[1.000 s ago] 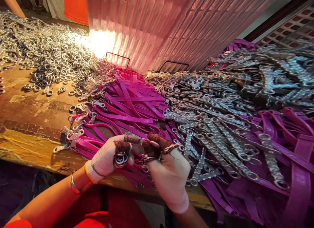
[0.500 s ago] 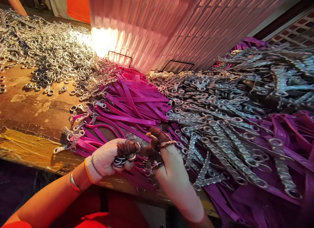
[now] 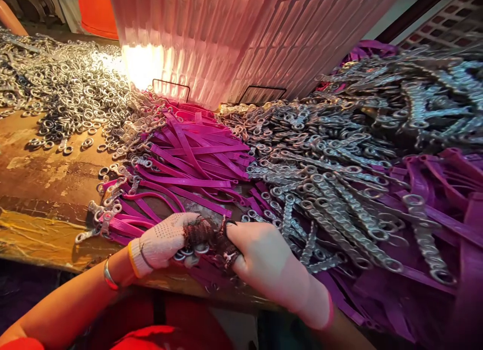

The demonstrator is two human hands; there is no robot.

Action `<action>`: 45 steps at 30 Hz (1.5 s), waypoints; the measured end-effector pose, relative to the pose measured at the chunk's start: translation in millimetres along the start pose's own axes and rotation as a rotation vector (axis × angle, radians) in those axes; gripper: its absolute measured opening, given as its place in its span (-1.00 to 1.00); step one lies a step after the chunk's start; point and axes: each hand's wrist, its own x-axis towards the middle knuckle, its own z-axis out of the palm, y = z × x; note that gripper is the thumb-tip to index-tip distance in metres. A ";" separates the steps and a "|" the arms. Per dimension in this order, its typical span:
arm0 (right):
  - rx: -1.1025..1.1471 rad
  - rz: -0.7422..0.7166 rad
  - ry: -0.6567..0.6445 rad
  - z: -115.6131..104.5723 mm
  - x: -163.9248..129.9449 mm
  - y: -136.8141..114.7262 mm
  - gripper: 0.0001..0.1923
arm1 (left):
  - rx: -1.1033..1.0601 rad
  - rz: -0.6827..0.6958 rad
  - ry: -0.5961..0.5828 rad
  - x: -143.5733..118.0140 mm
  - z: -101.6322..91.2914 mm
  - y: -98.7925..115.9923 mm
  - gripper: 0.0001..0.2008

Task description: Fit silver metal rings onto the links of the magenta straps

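Observation:
Both hands wear pale gloves with dark brown wrapping on the fingers. My left hand is closed around several metal rings, which show below its fingers. Pressed up close to it, my right hand has its fingers curled in a pinch; what they hold is hidden. Just beyond my hands lies a heap of magenta straps, some with metal links at their left ends. Right of my hands, flat silver linked chains with end rings lie in a pile.
Loose metal rings are heaped at the left on the worn wooden table. A translucent ribbed panel stands behind the straps, with a bright light at its left. More purple straps lie at the right, and an orange object is at the back.
My right hand has turned over and come in against my left, its raised fingers now curled down. My left hand keeps its rings. The whole view has shifted slightly.

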 end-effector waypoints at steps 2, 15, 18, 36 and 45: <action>-0.021 -0.004 -0.016 -1.9 -1.0 0.1 -0.88 | 0.067 -0.030 -0.045 0.5 0.6 4.5 -0.67; 0.087 0.207 0.392 33.7 -18.5 22.5 -0.79 | -0.235 -0.135 0.047 44.2 3.6 10.5 -0.69; 0.059 0.316 0.390 32.7 -17.4 34.9 -0.78 | 0.233 0.035 0.169 68.5 -8.8 31.1 -0.77; 0.107 0.334 0.447 45.3 -23.7 23.2 -0.60 | 1.315 0.322 0.369 78.3 -4.9 39.4 -0.81; 0.067 0.267 0.121 31.5 -2.9 -11.4 -0.70 | 0.494 0.018 0.245 10.0 2.3 29.5 -0.73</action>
